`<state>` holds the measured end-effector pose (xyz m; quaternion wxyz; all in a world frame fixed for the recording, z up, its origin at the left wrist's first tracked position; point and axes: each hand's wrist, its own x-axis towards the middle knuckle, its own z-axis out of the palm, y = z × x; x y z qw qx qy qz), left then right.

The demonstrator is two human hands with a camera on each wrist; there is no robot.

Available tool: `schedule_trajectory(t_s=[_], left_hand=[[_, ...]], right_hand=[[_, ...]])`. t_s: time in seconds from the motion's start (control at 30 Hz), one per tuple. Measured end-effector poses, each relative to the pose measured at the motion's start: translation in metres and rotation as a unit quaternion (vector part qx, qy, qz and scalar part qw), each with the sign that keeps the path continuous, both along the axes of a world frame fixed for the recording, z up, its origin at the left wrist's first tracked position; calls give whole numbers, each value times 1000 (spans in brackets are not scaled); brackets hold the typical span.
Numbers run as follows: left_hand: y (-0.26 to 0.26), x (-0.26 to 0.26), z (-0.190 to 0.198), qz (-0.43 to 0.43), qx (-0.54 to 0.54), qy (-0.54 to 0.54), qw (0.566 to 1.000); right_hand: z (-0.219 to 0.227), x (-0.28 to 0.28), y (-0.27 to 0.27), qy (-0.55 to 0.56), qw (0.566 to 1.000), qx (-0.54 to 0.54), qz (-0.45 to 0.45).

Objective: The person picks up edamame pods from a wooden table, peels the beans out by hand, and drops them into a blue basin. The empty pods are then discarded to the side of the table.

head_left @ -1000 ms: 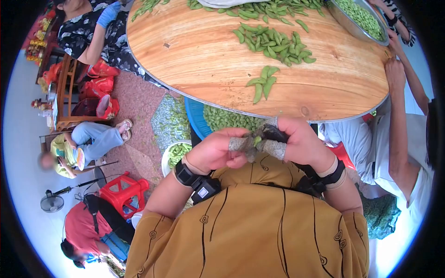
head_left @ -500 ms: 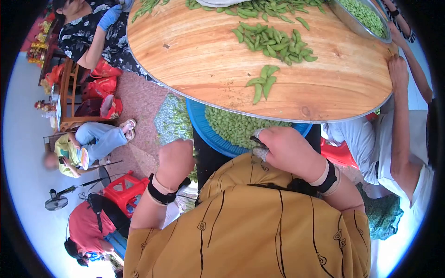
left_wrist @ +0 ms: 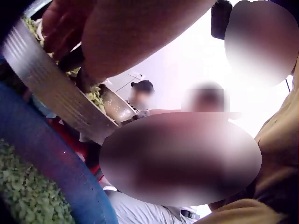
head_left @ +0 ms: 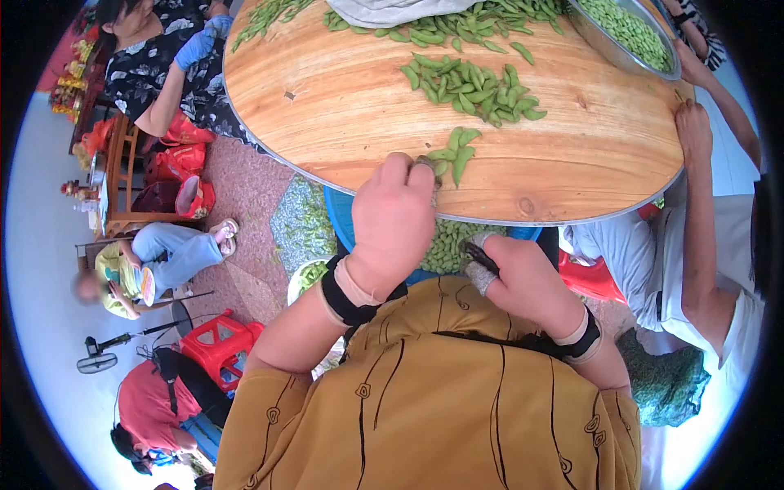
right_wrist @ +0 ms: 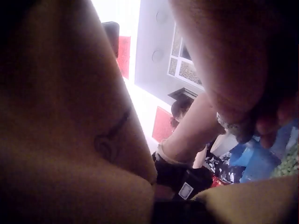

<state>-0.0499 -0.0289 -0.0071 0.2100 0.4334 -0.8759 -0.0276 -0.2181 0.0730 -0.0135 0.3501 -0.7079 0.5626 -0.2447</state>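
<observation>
In the head view my left hand (head_left: 394, 216) reaches over the near table edge, fingers bent down at a small group of green soybean pods (head_left: 461, 159). Its fingertips are right at the nearest pod, and I cannot tell whether they grip it. My right hand (head_left: 531, 273) is lower, in front of the belly, pinching a small dark slender object (head_left: 483, 256) between thumb and forefinger. Grey wraps (head_left: 478, 278) cover those fingertips. Shelled green beans (head_left: 445, 245) fill a blue basin (head_left: 338, 214) below the table edge, partly hidden by the hands.
A bigger pile of pods (head_left: 478, 88) lies farther back on the wooden table (head_left: 343, 106). A metal bowl of shelled beans (head_left: 625, 33) stands at the far right. At the left is a white container of pods (head_left: 307, 276). Other people sit around, one with an arm (head_left: 698, 204) on the table's right.
The hands were together over the basin, then parted. My left hand went down to the left, then forward to the pods on the table. My right hand stays near the basin with the dark object.
</observation>
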Motion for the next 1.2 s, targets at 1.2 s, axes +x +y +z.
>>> schedule_trajectory(t_s=[1.2], left_hand=[[15,31,11,-69,707,374,596]], right_hand=[[13,-10,-17,-479,821,300,-81]])
